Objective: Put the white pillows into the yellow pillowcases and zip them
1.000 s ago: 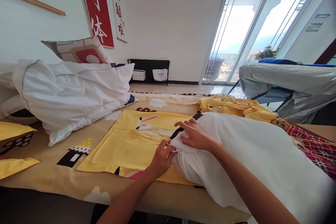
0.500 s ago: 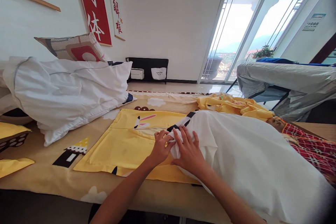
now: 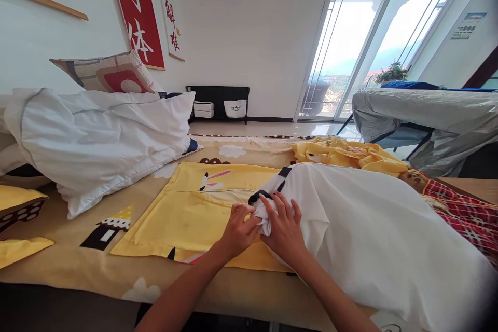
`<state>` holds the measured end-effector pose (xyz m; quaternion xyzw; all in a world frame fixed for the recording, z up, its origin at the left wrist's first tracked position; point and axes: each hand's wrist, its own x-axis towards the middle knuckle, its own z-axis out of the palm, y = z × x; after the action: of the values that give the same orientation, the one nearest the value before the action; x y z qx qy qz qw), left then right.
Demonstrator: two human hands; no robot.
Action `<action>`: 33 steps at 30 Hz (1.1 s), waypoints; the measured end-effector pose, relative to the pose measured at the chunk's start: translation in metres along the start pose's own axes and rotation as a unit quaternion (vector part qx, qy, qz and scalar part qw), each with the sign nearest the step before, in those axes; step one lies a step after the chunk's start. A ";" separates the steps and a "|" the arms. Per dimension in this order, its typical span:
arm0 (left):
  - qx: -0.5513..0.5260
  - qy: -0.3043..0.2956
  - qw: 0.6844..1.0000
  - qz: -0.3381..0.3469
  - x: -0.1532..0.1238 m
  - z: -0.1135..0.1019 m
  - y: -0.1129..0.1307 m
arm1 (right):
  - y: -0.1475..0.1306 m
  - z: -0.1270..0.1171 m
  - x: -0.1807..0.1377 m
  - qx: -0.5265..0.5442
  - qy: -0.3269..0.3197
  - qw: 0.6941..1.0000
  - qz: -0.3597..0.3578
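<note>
A large white pillow (image 3: 373, 233) lies across the right half of the bed, its left end resting on a flat yellow pillowcase (image 3: 187, 212) printed with a rabbit. My left hand (image 3: 238, 229) is closed, pinching the bunched white corner of the pillow together with the pillowcase edge. My right hand (image 3: 283, 228) lies on that same corner, fingers curled down and pressing the fabric. A dark trim strip (image 3: 268, 189) shows just above my fingers.
A crumpled white duvet (image 3: 97, 140) is heaped at the left with a patterned cushion (image 3: 109, 72) behind it. Bunched yellow fabric (image 3: 350, 154) lies beyond the pillow, red plaid cloth (image 3: 467, 218) at the right. A grey-covered table (image 3: 424, 114) stands by the glass doors.
My right hand slid from the top of the pillow's corner down to its end, meeting my left hand, and both now bunch the corner tighter.
</note>
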<state>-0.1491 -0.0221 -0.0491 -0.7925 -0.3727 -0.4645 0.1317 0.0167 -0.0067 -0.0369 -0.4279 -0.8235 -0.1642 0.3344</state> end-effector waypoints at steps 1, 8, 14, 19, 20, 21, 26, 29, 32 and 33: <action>-0.012 0.006 1.000 -0.001 -0.002 -0.001 -0.001 | -0.001 -0.001 -0.002 -0.002 -0.004 1.000 -0.008; 0.015 0.000 0.998 0.057 -0.015 -0.007 0.010 | -0.004 0.001 -0.020 0.003 0.050 0.998 -0.028; -0.049 -0.029 0.997 0.052 -0.019 -0.013 0.017 | 0.000 0.006 -0.037 0.018 0.126 0.991 -0.034; -0.143 0.036 0.988 -0.043 0.004 -0.022 0.007 | 0.000 0.003 -0.035 0.021 0.119 0.992 -0.033; -0.142 0.040 0.986 -0.077 0.011 -0.022 0.004 | -0.001 0.003 -0.035 0.022 0.122 0.992 -0.036; -0.143 0.031 0.984 -0.103 0.018 -0.020 0.001 | -0.002 0.003 -0.035 0.023 0.124 0.991 -0.040; -0.182 -0.017 0.974 -0.134 0.047 -0.005 -0.008 | -0.004 0.005 -0.036 0.031 0.142 0.989 -0.041; -0.193 0.013 0.969 -0.154 0.054 -0.002 -0.011 | -0.003 0.002 -0.038 0.016 0.130 0.990 -0.045; -0.286 0.011 0.925 -0.249 0.059 -0.006 -0.016 | -0.001 0.000 -0.039 0.012 0.123 0.992 -0.039; -0.343 -0.001 0.893 -0.290 0.061 -0.008 -0.019 | -0.001 0.000 -0.040 0.016 0.124 0.992 -0.036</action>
<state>-0.1499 0.0147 0.0033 -0.6454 -0.4033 -0.5804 -0.2897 0.0325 -0.0308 -0.0642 -0.3693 -0.7929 -0.2150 0.4343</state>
